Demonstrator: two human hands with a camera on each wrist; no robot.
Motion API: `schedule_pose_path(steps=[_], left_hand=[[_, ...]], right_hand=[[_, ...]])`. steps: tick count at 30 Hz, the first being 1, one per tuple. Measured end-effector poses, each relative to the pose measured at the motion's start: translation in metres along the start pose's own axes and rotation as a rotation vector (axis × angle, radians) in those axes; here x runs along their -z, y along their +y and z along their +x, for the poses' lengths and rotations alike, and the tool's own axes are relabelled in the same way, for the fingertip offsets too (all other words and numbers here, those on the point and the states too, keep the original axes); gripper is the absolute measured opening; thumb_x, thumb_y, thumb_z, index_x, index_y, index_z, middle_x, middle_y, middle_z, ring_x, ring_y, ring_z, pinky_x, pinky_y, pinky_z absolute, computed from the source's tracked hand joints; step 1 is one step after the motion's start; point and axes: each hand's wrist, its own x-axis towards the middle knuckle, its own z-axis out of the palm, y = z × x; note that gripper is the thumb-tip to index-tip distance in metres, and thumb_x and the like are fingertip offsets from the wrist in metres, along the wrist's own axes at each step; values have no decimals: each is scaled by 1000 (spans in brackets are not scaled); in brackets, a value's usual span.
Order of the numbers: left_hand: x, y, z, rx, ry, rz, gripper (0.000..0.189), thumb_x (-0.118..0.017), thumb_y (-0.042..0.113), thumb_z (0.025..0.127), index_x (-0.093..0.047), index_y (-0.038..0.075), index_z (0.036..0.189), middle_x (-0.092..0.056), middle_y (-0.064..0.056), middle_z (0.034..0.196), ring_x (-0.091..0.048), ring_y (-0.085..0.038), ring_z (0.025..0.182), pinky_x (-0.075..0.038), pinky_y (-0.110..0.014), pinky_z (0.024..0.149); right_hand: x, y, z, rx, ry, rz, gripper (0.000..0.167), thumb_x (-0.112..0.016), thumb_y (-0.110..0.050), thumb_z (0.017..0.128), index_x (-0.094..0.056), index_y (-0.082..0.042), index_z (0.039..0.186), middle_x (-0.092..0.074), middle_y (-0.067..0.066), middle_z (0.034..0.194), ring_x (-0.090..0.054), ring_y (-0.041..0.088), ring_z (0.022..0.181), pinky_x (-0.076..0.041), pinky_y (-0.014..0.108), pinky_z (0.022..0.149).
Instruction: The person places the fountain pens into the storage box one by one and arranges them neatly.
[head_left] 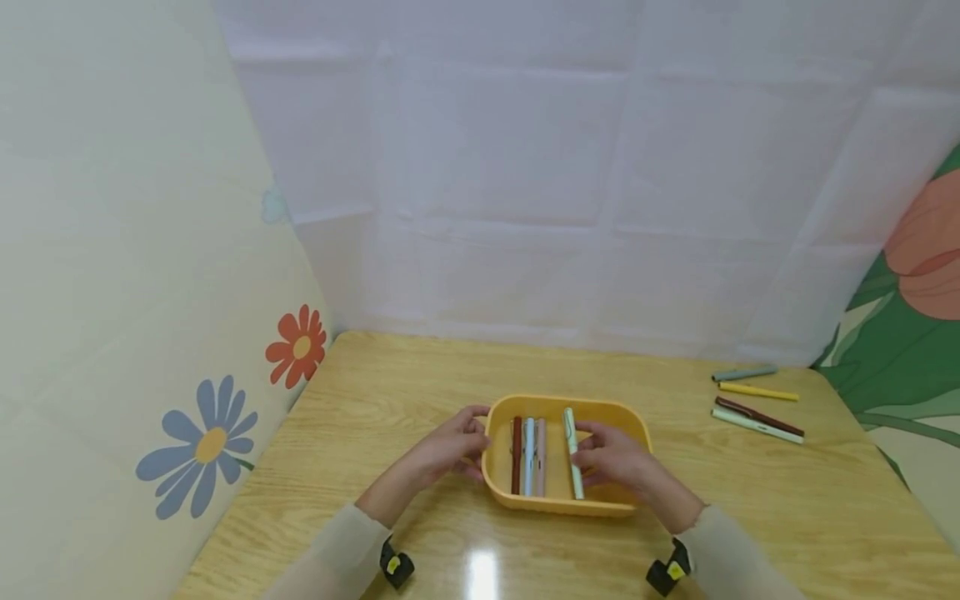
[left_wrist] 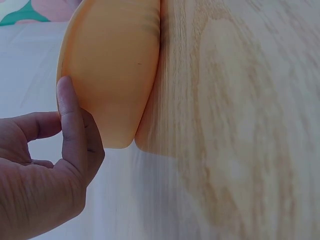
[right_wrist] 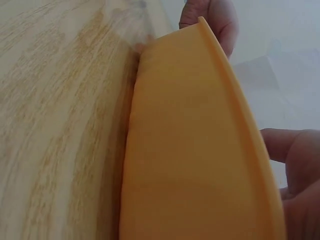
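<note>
A yellow-orange plastic tray [head_left: 566, 505] stands on the wooden table. At its left end my left hand [head_left: 455, 446] holds the rim, fingers against the outer wall and thumb at the edge, as the left wrist view also shows. My right hand [head_left: 611, 454] reaches into the tray and pinches a mint-green pen [head_left: 576, 479] upright along the tray's short direction. To its left inside lie a dark red pen [head_left: 516, 467], a light blue pen [head_left: 529, 467] and a pink pen [head_left: 541, 467], side by side. In the right wrist view the tray wall hides the pens and part of the right hand [right_wrist: 305, 175].
On the table's right side lie a grey-blue pen [head_left: 745, 373], a yellow pen [head_left: 759, 391], a dark brown pen [head_left: 757, 415] and a pale green pen [head_left: 756, 426]. A white sheet [head_left: 510, 208] hangs behind the table, with flower-patterned cloth at both sides.
</note>
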Motion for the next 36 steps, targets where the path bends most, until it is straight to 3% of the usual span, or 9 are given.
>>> schedule_pose_path(steps=[8, 24, 36], left_hand=[[0, 2, -1, 9, 1, 6, 61, -57, 6, 96, -34, 4, 152, -50, -14, 104, -60, -20, 77, -62, -33, 63], [3, 4, -3, 8, 5, 10, 61, -57, 6, 95, -34, 5, 152, -50, -13, 103, -59, -20, 77, -62, -32, 61], [0, 2, -1, 18, 0, -5, 61, -56, 4, 95, -33, 4, 152, -50, -14, 104, -59, -20, 76, -61, -30, 60]], right_hand=[[-9, 3, 5, -61, 35, -9, 67, -66, 2, 88, -38, 7, 149, -59, 18, 103, -66, 21, 74, -63, 39, 69], [-22, 3, 13, -59, 27, -22, 65, -67, 3, 89, -37, 12, 147, -62, 18, 102, -65, 21, 73, -63, 36, 68], [-28, 7, 17, -68, 80, -69, 62, -69, 6, 86, -43, 14, 141, -63, 17, 93, -64, 19, 70, -62, 34, 62]])
